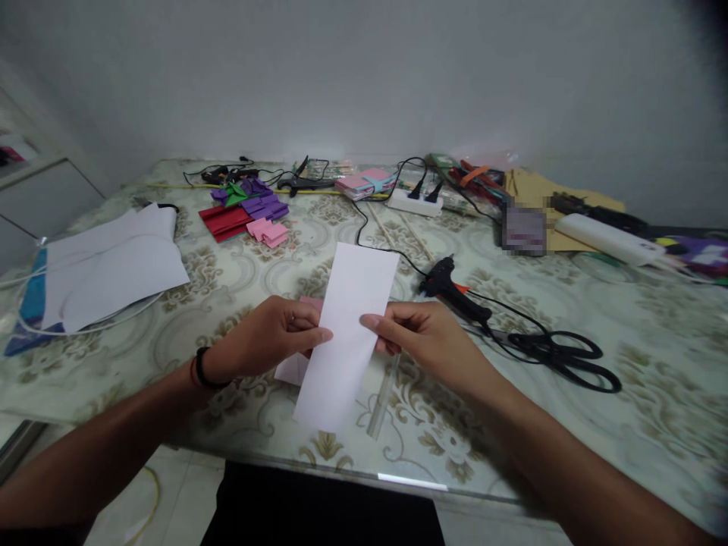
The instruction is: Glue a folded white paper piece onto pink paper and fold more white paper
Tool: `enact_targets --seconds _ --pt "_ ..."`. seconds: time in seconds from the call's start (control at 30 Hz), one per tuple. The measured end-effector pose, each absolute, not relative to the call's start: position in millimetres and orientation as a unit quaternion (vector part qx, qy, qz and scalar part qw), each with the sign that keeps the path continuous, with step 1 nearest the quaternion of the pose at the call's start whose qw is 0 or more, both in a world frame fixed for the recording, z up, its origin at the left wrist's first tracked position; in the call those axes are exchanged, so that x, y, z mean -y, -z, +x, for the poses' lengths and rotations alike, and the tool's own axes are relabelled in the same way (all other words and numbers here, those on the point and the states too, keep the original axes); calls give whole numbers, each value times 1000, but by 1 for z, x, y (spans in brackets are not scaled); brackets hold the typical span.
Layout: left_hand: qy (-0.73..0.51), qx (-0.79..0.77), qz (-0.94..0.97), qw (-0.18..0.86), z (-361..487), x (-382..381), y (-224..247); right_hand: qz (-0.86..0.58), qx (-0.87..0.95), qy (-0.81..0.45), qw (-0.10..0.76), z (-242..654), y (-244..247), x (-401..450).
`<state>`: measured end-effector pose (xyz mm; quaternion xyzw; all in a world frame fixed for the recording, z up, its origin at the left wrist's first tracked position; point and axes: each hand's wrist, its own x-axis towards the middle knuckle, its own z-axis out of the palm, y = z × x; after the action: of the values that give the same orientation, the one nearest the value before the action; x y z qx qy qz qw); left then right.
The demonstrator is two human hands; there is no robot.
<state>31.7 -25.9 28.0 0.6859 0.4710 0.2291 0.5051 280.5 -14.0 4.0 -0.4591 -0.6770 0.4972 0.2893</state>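
Observation:
A white strip of paper (353, 303) is held up over the table, tilted slightly, between both my hands. My left hand (284, 326) pinches its left edge, thumb on the front and fingers behind. On the opposite edge, my right hand (421, 330) grips it the same way. Behind the strip, partly hidden, lie a pink piece of paper and a white piece of paper (290, 370). A clear ruler-like strip (384, 402) rests under my right hand. Just beyond that hand are a black glue gun (455, 292) and black-handled scissors (569, 356).
White sheets (114, 265) lie at the left with a white cable across them. Folded red paper (224, 221), purple paper (265, 205) and pink paper (267, 232) sit farther back. A white power strip (415, 202) with plugs stands near the wall. The table's front edge is close to me.

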Motion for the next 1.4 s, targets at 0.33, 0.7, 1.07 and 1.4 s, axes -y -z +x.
enact_targets --seconds 0.33,0.7,1.07,1.4 --pt "-255 -464 679 509 33 26 -32 -450 678 -509 280 279 -5 15" --pt "-256 -472 672 509 34 26 -34 -434 675 -539 256 278 -7 16" --pt "-273 -482 671 493 32 25 -30 -433 681 -536 247 278 -5 18" --pt "-288 -481 675 480 30 25 -29 -431 671 -553 241 276 -6 20"
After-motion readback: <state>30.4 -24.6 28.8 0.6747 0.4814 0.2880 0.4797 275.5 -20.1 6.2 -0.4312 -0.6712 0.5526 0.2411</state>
